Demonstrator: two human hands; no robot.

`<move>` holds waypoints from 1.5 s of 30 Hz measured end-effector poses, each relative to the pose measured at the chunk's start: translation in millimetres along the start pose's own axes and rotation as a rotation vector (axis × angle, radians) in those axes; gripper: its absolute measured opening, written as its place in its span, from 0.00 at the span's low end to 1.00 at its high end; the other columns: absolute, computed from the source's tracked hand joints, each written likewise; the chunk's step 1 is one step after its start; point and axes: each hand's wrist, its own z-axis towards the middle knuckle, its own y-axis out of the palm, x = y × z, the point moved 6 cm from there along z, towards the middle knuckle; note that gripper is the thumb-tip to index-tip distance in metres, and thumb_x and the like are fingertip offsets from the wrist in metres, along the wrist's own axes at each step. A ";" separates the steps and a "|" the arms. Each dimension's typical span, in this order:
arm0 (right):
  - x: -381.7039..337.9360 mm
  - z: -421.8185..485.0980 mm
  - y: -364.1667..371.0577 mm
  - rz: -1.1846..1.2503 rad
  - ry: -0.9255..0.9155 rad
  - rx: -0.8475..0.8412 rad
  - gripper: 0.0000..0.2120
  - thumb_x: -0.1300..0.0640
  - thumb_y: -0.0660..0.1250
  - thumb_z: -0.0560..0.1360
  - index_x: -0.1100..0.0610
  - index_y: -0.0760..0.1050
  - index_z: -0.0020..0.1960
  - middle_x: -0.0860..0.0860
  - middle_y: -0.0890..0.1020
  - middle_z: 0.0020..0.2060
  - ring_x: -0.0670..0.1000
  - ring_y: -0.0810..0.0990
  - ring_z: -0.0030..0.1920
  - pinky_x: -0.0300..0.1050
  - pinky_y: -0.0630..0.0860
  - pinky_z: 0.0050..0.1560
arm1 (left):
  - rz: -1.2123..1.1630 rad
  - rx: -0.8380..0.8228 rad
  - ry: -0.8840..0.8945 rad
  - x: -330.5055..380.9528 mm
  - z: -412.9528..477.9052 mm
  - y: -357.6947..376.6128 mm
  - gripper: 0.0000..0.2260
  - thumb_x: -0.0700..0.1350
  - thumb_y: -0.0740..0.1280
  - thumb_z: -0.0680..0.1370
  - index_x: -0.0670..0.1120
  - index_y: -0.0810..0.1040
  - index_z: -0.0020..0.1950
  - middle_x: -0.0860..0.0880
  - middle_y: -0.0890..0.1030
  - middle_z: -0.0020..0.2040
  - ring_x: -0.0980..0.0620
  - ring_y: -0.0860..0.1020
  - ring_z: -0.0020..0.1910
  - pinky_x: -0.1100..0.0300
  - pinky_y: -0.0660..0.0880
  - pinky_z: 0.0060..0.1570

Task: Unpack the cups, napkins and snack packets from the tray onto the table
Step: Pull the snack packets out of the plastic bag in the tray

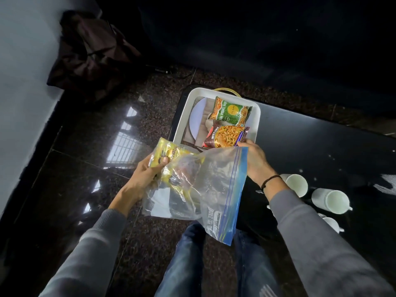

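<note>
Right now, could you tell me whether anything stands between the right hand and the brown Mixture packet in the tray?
Only the clear zip bag: the right hand pinches its blue edge right beside the Mixture packet in the tray. Nothing else visible lies between them.

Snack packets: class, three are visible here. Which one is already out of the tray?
The yellow packet, gripped in the left hand. The green packet and the brown Mixture packet both lie in the white tray.

We see a pale wall (pixel 21 61) at left, a polished speckled dark floor (pixel 150 93) mirroring bright window bars (pixel 126 144), and a glossy black surface (pixel 310 136).
</note>
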 end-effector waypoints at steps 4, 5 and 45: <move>1.4 0.2 -17.6 -0.175 -0.037 0.070 0.12 0.71 0.60 0.81 0.60 0.80 0.51 0.52 0.86 0.40 0.52 0.86 0.42 0.43 0.83 0.45 | 0.045 -0.006 0.016 1.9 0.6 5.1 0.07 0.59 0.74 0.73 0.60 0.84 0.49 0.54 0.75 0.27 0.57 0.71 0.22 0.64 0.71 0.21; 0.9 -0.5 -23.7 -0.203 -0.050 0.093 0.13 0.72 0.58 0.81 0.62 0.79 0.56 0.54 0.85 0.44 0.54 0.84 0.48 0.46 0.80 0.50 | 0.038 -0.002 0.012 0.2 1.5 5.9 0.07 0.58 0.74 0.73 0.59 0.84 0.49 0.54 0.76 0.27 0.57 0.71 0.23 0.64 0.71 0.21; 13.9 -90.9 17.5 -0.320 -0.079 -0.328 0.06 0.63 0.77 0.73 0.54 0.85 0.39 0.56 0.85 0.34 0.52 0.82 0.33 0.32 0.78 0.33 | 0.068 -0.104 -0.101 7.1 -5.6 101.6 0.27 0.75 0.56 0.76 0.60 0.82 0.60 0.51 0.84 0.59 0.51 0.82 0.56 0.53 0.78 0.53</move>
